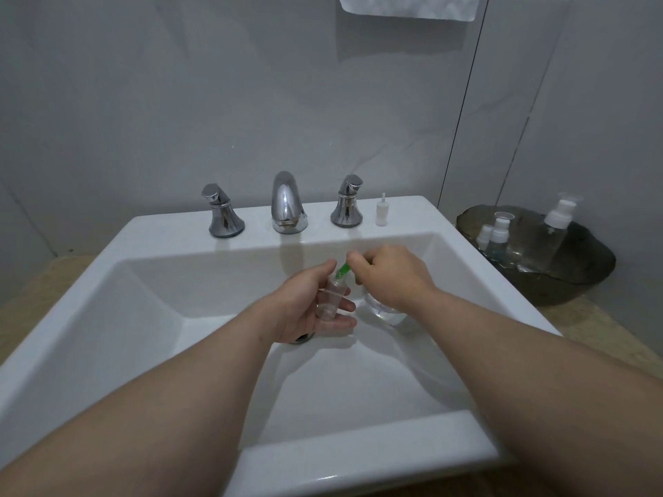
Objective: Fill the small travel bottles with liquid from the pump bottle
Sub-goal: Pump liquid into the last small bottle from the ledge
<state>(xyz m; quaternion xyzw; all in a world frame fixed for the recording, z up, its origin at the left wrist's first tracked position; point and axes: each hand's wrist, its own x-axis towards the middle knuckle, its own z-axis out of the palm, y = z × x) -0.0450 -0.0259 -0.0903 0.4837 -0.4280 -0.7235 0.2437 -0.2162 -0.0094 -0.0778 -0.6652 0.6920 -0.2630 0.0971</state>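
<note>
Over the white sink (150, 317), my left hand (308, 303) holds a small clear travel bottle (332, 299), tilted, its open mouth up and to the right. My right hand (391, 274) grips the top of a clear pump bottle (385, 312) standing in the basin; its green nozzle (341, 271) points into the small bottle's mouth. The pump bottle's body shows only below my right hand. A small white cap with a thin tube (381, 211) stands on the sink ledge, right of the tap handle.
A chrome spout (287, 202) with two handles (222, 213) (347, 202) stands at the back of the sink. A dark bowl (559, 281) at the right holds several clear travel bottles (498, 234) and a taller spray bottle (552, 234). A white towel (409, 5) hangs above.
</note>
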